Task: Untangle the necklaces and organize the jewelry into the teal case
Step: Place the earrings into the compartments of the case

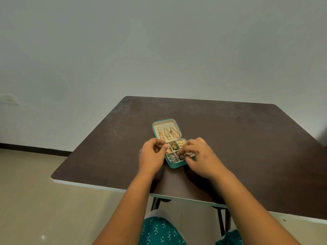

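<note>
The teal case (174,165) lies open in the middle of the dark table (230,138). Gold necklaces (168,133) hang in rows inside its cream-lined lid. The base is split into small compartments holding earrings: a pink-gold pair (168,150), a green and gold piece (174,146), a gold piece (181,142), a silver piece (172,158) and a dark piece (181,157). My left hand (152,155) sits at the case's left edge with its fingers curled; what they hold is hidden. My right hand (200,156) covers the right compartments, fingertips pinching down near the dark piece.
The table's near edge (106,187) has a pale rim, and black legs (221,225) show beneath it. My knees in teal patterned fabric (159,230) are under the table. A pale wall and tiled floor surround it.
</note>
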